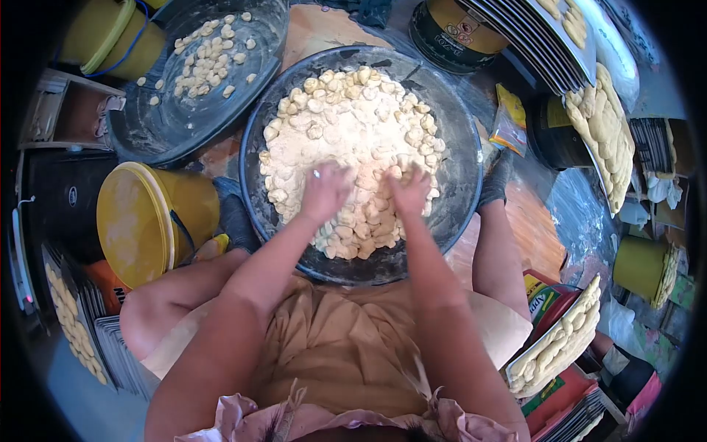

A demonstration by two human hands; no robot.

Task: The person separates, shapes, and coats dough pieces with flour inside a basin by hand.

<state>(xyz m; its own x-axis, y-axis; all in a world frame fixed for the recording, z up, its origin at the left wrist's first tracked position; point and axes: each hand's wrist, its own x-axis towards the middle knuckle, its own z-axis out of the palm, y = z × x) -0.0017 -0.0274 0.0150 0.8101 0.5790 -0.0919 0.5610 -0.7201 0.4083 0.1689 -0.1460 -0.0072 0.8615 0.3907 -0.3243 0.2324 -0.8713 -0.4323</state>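
A wide dark round tub (472,195) stands between my legs, holding a heap of pale flour (335,144) ringed by many small dough pieces (368,228). My left hand (328,193) is over the middle of the heap, with something small and whitish at a finger. Motion smears its fingers, so I cannot tell how they are set. To its right, my right hand (409,190) touches the dough pieces, fingers apart and slightly blurred, with nothing visibly gripped.
Another dark basin (265,51) with scattered dough pieces sits tilted at upper left. A yellow bucket (132,221) lies by my left knee. Trays of braided dough (607,132) are at the right, another dough tray (560,342) near my right knee. Stacked trays (534,40) stand at upper right.
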